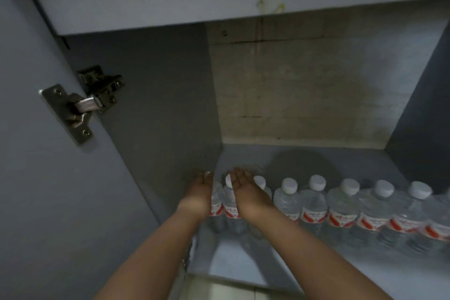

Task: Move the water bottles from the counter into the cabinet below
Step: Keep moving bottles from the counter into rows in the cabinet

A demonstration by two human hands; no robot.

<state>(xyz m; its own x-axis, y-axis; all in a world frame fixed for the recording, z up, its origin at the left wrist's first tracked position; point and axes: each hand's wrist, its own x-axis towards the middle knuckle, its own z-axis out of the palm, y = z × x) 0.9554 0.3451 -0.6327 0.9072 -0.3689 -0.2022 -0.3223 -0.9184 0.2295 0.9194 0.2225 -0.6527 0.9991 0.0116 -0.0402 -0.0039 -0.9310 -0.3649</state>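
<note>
Two bare forearms are reaching into an open lower cabinet, where a person is settling water bottles at the left end of a row. The left hand [203, 190] and the right hand [246, 192] are flanking two bottles [225, 204], fingers straight and palms turned inward; neither hand is gripping, and whether the palms are actually pressing the plastic or just hovering beside it is hard to tell in the dim light. The pair is standing upright between the hands, hard against the cabinet's left side wall [158, 117]. To finish this step well, the person is probably best nudging the two bottles squarely back and into line with their neighbours, keeping the push low on the bodies so they are not tipping. The row of bottles [345, 209], white-capped and red-labelled, is running rightward along the cabinet floor [243, 258] just beside the right hand, touching shoulder to shoulder. Behind them, bare shelf and a stained back panel [304, 85] are showing. The open door [36, 178] with its metal hinge [82, 102] is standing at far left.
</note>
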